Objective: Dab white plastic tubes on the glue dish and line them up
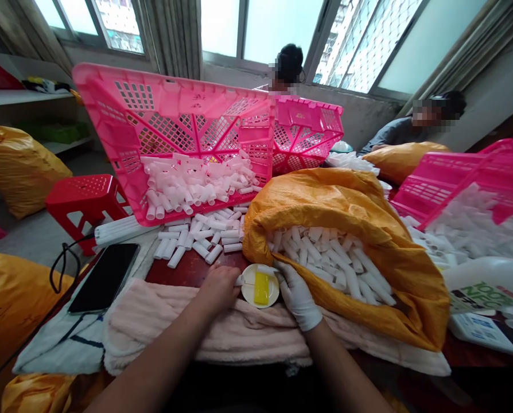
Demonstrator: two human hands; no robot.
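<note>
A round white dish [248,291] with a yellow block [261,288] on it sits at the front edge of the table, between my hands. At its left rim, my bare left hand [222,287] is closed on a small white piece. My gloved right hand [298,295] has its fingers at the dish's upper right, closed round the end of a white tube [265,269] that lies over the dish. An orange sack [325,195] full of white tubes [346,264] opens just right of my right hand.
A tilted pink basket [174,123] spills white tubes [202,235] onto the dark red table [179,272]. A phone [105,278] lies left on cloth. Pink fabric [162,315] lines the front edge. A white bottle [489,281] lies right. Two people sit beyond.
</note>
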